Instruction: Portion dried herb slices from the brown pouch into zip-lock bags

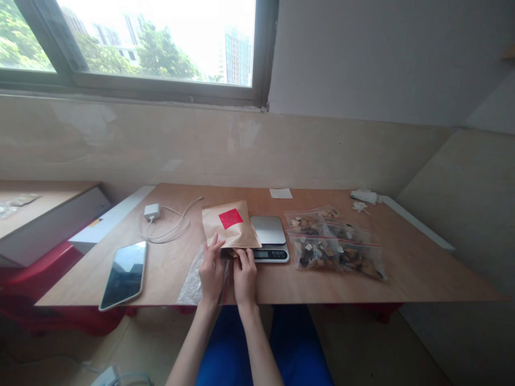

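A brown kraft paper bag (213, 220) with a red diamond-shaped label (230, 218) lies tilted in front of me, its near edge toward my body. My left hand (211, 272) grips that near edge on the left, fingers on top of the paper. At the right part of the same edge, the bent fingers of my right hand (244, 272) close on the paper; their tips are partly hidden. Beside the bag stands a kitchen scale (269, 230), its left part covered by the bag. Under my left hand lies a clear zip bag (192, 281).
Several clear zip bags of brown and dark dried pieces (322, 249) lie right of the scale. Leftward are a phone (124, 273) and a white charger (152, 212) with its cable. A white paper slip (280, 193) and crumpled white gloves or tissue (365, 197) lie farther back.
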The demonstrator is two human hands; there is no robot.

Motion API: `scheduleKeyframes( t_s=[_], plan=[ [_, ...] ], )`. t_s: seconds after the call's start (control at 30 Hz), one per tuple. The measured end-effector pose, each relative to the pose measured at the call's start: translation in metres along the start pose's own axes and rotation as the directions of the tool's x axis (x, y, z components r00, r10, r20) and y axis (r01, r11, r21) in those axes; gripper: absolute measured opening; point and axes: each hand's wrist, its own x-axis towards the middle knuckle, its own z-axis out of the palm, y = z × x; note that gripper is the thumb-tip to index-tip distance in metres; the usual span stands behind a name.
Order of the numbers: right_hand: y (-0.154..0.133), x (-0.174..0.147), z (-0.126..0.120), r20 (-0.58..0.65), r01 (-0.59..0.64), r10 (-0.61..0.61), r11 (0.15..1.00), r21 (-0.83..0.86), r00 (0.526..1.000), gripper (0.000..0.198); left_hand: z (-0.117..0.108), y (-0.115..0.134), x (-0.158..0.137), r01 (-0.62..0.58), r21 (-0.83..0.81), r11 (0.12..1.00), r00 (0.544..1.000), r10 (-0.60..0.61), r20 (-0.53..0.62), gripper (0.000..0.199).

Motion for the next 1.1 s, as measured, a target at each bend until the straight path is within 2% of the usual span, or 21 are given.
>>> scheduleKeyframes(
  t_s=[0.13,0.27,0.37,0.43,0.5,0.57,0.63,0.7,0.87,0.93,1.1],
  plan=[
    [-0.003,0.000,-0.009,-0.091,-0.010,0.016,0.998,0.058,0.996,0.025,0.001,0.000,0.001,-0.014,-0.008,1.000,1.000,0.014,0.000,0.030],
    [-0.004,0.001,-0.014,-0.135,-0.153,0.192,0.955,0.253,0.972,0.023,0.002,-0.001,0.002,-0.010,-0.028,1.000,1.000,0.010,0.014,0.030],
    [-0.007,0.000,-0.022,-0.084,-0.296,0.374,0.835,0.463,0.923,0.031,0.002,-0.002,0.002,0.013,-0.023,1.000,1.000,-0.013,0.007,0.029],
    [-0.009,0.004,-0.031,-0.037,-0.343,0.447,0.735,0.585,0.894,0.036,0.002,-0.002,0.002,0.034,-0.020,0.999,0.999,-0.034,-0.007,0.029],
    [-0.010,0.013,-0.042,0.011,-0.353,0.468,0.652,0.671,0.884,0.037,0.002,-0.002,0.003,0.061,-0.022,0.998,0.998,-0.061,-0.026,0.028],
    [-0.008,0.030,-0.052,0.062,-0.363,0.453,0.618,0.697,0.890,0.035,0.001,-0.001,0.003,0.096,-0.026,0.995,0.994,-0.097,-0.040,0.027],
    [0.000,0.052,-0.060,0.085,-0.378,0.440,0.639,0.670,0.894,0.035,0.000,-0.001,0.003,0.139,-0.033,0.990,0.989,-0.140,-0.050,0.027],
    [0.013,0.075,-0.062,0.063,-0.360,0.413,0.697,0.621,0.909,0.036,-0.001,0.000,0.004,0.186,-0.045,0.981,0.980,-0.189,-0.064,0.026],
    [0.044,0.117,-0.059,-0.003,-0.236,0.244,0.942,0.238,0.970,0.027,-0.003,0.000,0.004,0.241,-0.083,0.967,0.965,-0.248,-0.087,0.026],
    [0.050,0.125,-0.059,-0.012,-0.179,0.182,0.974,0.139,0.983,0.025,-0.003,0.000,0.004,0.236,-0.080,0.968,0.966,-0.243,-0.089,0.025],
    [0.049,0.129,-0.064,0.034,-0.113,0.111,0.991,0.065,0.993,0.030,-0.002,-0.002,0.004,0.215,-0.072,0.974,0.971,-0.221,-0.087,0.026]
  ],
)
